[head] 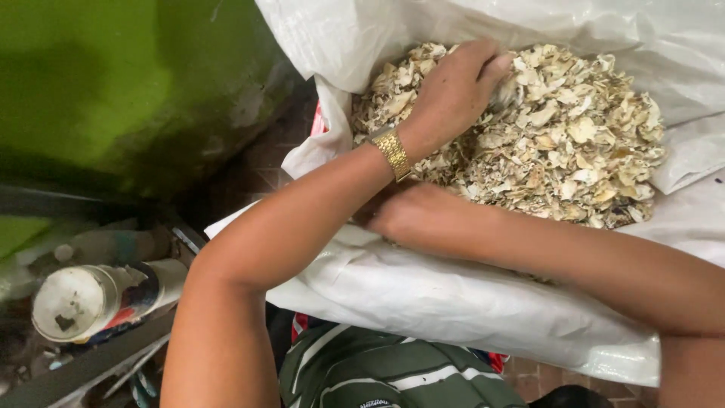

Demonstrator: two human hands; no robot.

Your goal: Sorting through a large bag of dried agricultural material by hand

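At the bottom centre of the frame, nearest the camera, is the person's striped green garment (377, 374).

The large white woven sack (453, 302) fills the right half of the frame, its mouth folded open toward the upper right. It looks soft and floppy, likely to slump unless held by its rolled edge.

Inside it, in the upper right, lies a heap of pale dried flakes (566, 143), beige and cream, curled and thin. They look light, brittle and loose, so I judge they would crumble under a hard squeeze and spill from a flat palm. A cupped scoop from below would suit them better than a pinch.

The left hand (453, 94), upper centre, rests on top of the heap, fingers curled down into the flakes and closed loosely around some. A gold wristwatch (393, 153) sits at its wrist.

The right hand (411, 215), mid-frame, is blurred and partly tucked under the left forearm at the sack's near edge. I cannot tell whether it is closed or spread.

At lower left, a white cylindrical container (91, 302) lies on its side below a green wall (113, 91).
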